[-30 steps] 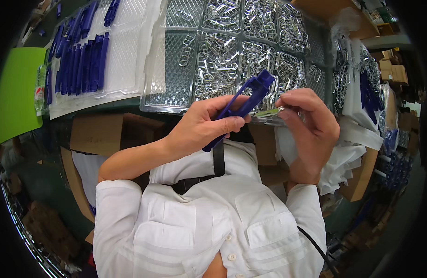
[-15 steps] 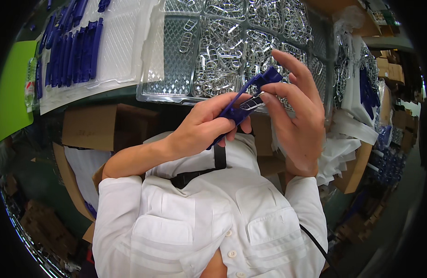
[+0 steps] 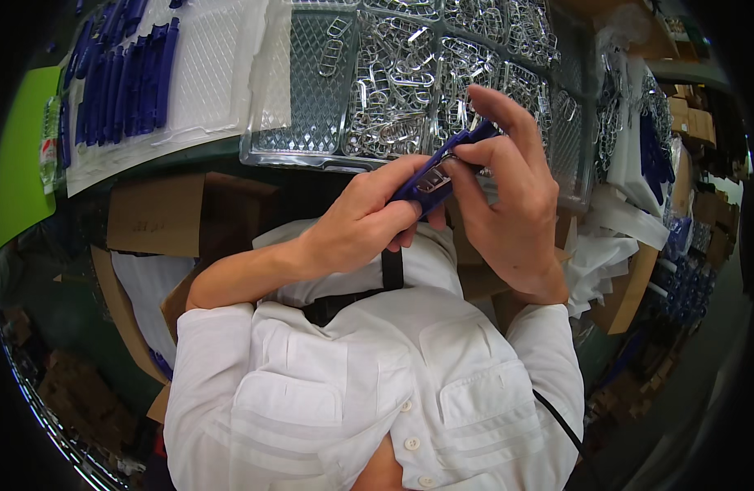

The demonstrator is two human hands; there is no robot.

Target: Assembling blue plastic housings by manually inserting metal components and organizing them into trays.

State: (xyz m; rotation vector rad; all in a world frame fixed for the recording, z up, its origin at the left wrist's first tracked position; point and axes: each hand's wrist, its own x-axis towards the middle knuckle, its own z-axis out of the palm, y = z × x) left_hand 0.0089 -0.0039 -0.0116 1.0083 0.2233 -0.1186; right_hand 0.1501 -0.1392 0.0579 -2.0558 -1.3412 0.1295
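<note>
A long blue plastic part [image 3: 419,206] lies tilted in my left hand [image 3: 362,214], whose fingers and thumb wrap round its lower half. Set in the hollow of that part is a bent silver wire clip [image 3: 433,179]. My right hand [image 3: 508,196] pinches the clip's upper end between thumb and index finger, against the blue plastic; its other fingers are raised. Just beyond both hands stands a clear compartment tray [image 3: 303,157] heaped with silver wire clips [image 3: 393,86] of the same look.
At the far left, several blue plastic parts [image 3: 123,94] lie in a row on a white sheet [image 3: 205,106], beside a green board [image 3: 21,155]. Open cardboard boxes [image 3: 156,214] stand below the table edge. White wrapping [image 3: 594,270] fills a box at the right.
The wire clip now sits lower in the blue part, with my right thumb and index finger pressed closer onto it. Both hands have come slightly nearer each other.
</note>
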